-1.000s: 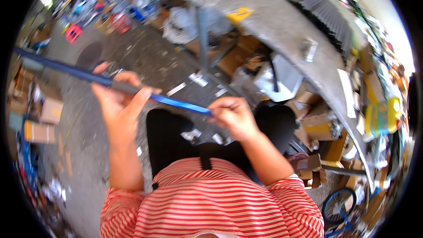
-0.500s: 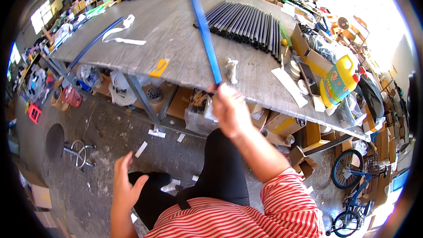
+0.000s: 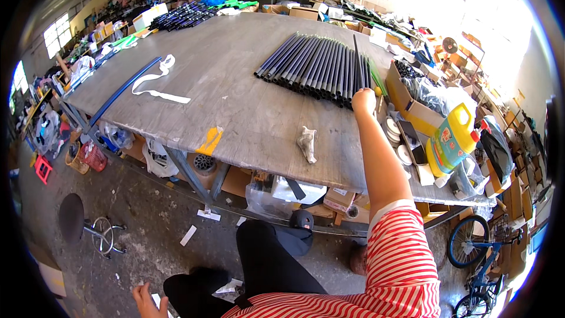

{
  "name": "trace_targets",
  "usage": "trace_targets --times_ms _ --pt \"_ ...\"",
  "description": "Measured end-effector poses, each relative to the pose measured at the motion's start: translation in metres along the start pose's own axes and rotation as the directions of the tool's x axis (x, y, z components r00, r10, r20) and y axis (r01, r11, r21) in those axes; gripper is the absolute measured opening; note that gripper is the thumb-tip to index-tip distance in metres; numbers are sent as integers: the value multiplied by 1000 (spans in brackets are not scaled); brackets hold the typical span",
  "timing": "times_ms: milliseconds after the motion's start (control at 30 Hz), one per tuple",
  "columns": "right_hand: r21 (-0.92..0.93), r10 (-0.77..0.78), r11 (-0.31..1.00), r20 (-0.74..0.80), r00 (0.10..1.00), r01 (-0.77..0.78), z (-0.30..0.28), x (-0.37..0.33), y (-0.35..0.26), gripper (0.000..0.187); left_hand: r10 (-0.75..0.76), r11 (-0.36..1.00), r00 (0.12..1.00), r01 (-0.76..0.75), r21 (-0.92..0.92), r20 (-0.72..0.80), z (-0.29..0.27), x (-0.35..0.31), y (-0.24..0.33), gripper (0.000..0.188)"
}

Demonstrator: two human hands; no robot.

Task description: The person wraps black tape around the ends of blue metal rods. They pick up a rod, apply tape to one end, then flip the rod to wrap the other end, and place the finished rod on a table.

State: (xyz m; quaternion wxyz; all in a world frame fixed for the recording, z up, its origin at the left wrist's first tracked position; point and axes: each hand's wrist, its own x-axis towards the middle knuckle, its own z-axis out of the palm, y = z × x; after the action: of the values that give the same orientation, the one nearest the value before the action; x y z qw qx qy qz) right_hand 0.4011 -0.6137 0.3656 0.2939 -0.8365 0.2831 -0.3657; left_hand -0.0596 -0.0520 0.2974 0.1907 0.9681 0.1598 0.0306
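Note:
My right arm stretches over the workbench [image 3: 235, 91], and the right hand [image 3: 364, 101] is closed around the near end of a dark tube [image 3: 357, 62]. That tube points away from me at the right end of a row of similar dark tubes [image 3: 315, 70]; whether it rests on them, I cannot tell. Low on the left, my left hand [image 3: 147, 301] hangs over the floor with its fingers apart and nothing in it; part of it is cut off by the picture's edge. A crumpled whitish rag or wrapper [image 3: 306, 143] lies near the bench's front edge.
A blue strip [image 3: 125, 90] and a white curled tape [image 3: 158, 84] lie on the bench's left side. A yellow jug [image 3: 452, 140], an open carton [image 3: 415, 103] and a dark phone-like slab [image 3: 413, 141] stand or lie at the right. A round stool [image 3: 73, 218] is on the floor.
My right hand has moved forward and right, from the bench's front edge to the tube row. The long blue strip it held upright no longer shows there. My left hand has dropped lower.

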Motion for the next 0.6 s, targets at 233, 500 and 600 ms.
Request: trace_targets --times_ms 233,500,600 --pt "-434 96 900 102 990 -43 12 18 -18 29 -157 980 986 148 134 58 -18 -23 15 65" --pt "123 -828 560 101 551 819 6 -78 -131 21 -211 977 973 214 19 -90 -16 -63 -8 45" --pt "351 -983 139 163 86 926 -1 -158 -168 17 -247 969 966 244 -47 -70 -14 -58 -4 41"
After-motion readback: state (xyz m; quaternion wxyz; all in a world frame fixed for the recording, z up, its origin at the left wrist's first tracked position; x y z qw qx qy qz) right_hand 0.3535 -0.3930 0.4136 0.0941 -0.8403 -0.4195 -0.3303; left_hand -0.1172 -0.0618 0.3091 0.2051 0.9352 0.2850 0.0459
